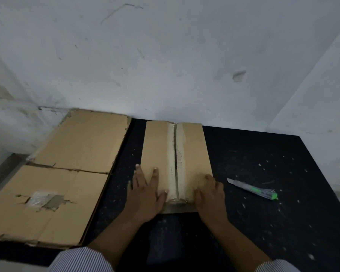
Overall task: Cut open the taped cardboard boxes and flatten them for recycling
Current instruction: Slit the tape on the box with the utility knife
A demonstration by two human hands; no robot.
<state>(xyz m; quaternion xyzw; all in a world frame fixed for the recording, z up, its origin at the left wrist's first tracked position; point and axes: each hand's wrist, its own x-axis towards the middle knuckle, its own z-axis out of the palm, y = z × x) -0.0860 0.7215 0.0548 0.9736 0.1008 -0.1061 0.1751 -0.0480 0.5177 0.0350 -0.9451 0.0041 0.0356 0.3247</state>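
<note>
The left hand lies flat on the box, and the right hand curls over its near right corner. The box's taped seam is slit. A knife lies to the right on the dark surface, with flattened cardboard to the left.

White painted back wall, scuffed, dark scratch marks, one chipped patch right of centre. Second white wall meets it at a corner on the right. Desk top is black with white specks, pushed against the back wall. Grey floor strip visible far left. Light is dim, flat, no hard shadows.
</note>
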